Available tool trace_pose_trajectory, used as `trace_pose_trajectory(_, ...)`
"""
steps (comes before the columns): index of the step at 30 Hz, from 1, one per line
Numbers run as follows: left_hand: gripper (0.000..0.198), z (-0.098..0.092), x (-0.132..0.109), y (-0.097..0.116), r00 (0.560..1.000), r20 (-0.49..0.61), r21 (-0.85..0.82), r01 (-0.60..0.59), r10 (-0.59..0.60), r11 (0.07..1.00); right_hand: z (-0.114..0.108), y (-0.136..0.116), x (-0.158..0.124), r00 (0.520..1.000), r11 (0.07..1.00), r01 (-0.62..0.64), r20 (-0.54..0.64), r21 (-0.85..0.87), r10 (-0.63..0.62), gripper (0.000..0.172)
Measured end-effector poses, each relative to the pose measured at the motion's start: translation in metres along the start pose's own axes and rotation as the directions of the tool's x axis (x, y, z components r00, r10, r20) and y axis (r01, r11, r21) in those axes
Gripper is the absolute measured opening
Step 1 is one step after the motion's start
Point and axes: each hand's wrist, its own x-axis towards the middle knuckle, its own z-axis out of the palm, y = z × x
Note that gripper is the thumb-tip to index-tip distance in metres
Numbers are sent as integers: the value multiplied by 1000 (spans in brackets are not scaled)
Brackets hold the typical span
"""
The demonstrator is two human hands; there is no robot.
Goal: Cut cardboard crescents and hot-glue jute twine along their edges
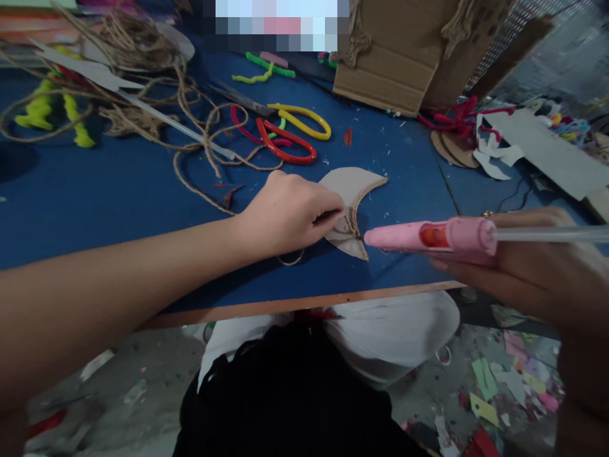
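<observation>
A grey crescent-shaped cardboard piece (349, 184) lies on the blue table, with twine (355, 212) along part of its inner curved edge. My left hand (292, 209) rests over the crescent's left side, its fingers pinched on the twine near the edge. In my right hand (504, 254) is a pink glue gun (404, 236) with a clear glue stick coming out of its back. The gun's nozzle is at the inner edge of the crescent, near its lower tip. A small loop of twine shows below my left wrist.
Scissors with red and yellow handles (304, 124) lie beyond my left hand. Tangled twine (137, 47) and green pipe cleaners (76, 120) are at the back left. A cardboard structure (385, 70) stands at the back; paper scraps (547, 152) lie right. The table's front edge (309, 303) is near my lap.
</observation>
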Motion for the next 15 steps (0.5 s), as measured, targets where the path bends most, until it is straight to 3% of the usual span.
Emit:
trace_pose_trajectory(6,29,-2,1,2,998,50,17,36,-37,999,-7,-2,-4,995,1000,-24,94,14,22,34)
trace_pose_trajectory(12,26,-1,1,1,1000,22,27,16,-17,1000,-4,-2,-2,1000,1000,-21,14,16,20,35)
trace_pose_trajectory(15,28,0,0,0,1000,14,17,11,-11,1000,-5,-1,-2,999,999,-21,39,24,20,32)
